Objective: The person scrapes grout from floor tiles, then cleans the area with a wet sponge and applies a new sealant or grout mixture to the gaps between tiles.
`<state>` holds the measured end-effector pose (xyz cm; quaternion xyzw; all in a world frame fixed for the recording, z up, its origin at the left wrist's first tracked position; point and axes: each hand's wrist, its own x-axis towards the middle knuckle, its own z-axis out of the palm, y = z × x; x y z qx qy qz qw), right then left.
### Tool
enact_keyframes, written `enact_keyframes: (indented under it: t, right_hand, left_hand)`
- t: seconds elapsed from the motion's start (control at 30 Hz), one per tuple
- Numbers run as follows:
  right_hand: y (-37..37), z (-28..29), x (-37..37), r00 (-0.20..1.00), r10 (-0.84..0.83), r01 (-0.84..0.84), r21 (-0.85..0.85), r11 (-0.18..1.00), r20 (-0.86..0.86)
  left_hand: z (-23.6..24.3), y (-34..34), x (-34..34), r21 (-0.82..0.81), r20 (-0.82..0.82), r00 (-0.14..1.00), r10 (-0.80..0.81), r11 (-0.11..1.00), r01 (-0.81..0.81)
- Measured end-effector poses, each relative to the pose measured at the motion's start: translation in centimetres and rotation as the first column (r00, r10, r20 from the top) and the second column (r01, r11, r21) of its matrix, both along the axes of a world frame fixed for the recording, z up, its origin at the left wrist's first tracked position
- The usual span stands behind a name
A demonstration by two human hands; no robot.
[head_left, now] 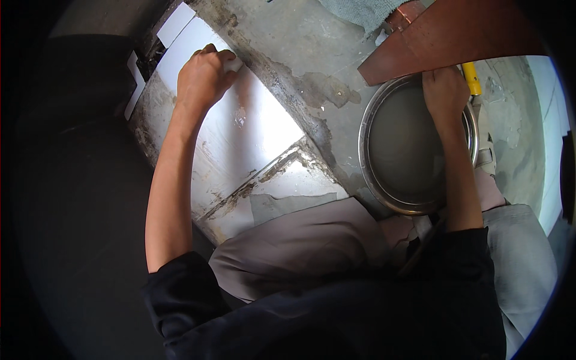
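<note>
My left hand point(205, 75) is closed on a small whitish wad point(234, 65), pressed against a glossy white tile point(270, 112). Its exact kind is too small to tell. Wet streaks and a bright reflection cross the tile's surface. To the right stands a round metal basin point(363, 147) holding cloudy grey water point(401, 144). Over the basin's far right rim, my right hand point(445, 96) is curled, knuckles against the edge of a reddish-brown board point(456, 39). What its fingers grip is hidden.
Below a dirt-filled joint lies another white tile point(294, 174) with a grey patch point(288, 205). Beside my right hand is a yellow handle point(472, 78). A grey-green towel point(363, 13) lies at the back, and a dark bulky surface point(78, 210) borders the left.
</note>
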<state>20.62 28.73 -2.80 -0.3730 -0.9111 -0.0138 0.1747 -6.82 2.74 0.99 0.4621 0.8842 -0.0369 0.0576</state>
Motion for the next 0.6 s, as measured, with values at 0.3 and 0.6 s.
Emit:
enact_keyframes:
  t: [0.3, 0.6]
  right_hand:
    - [0.1, 0.0, 0.1, 1.000, 0.014, -0.014, -0.020, 1.000, -0.005]
    - [-0.1, 0.1, 0.1, 1.000, -0.002, 0.001, -0.028, 1.000, -0.020]
  left_hand:
    - [0.4, 0.5, -0.6, -0.004, 0.013, 1.000, -0.022, 1.000, 0.022]
    - [0.6, 1.2, -0.8, -0.067, 0.006, 0.997, -0.076, 0.995, 0.076]
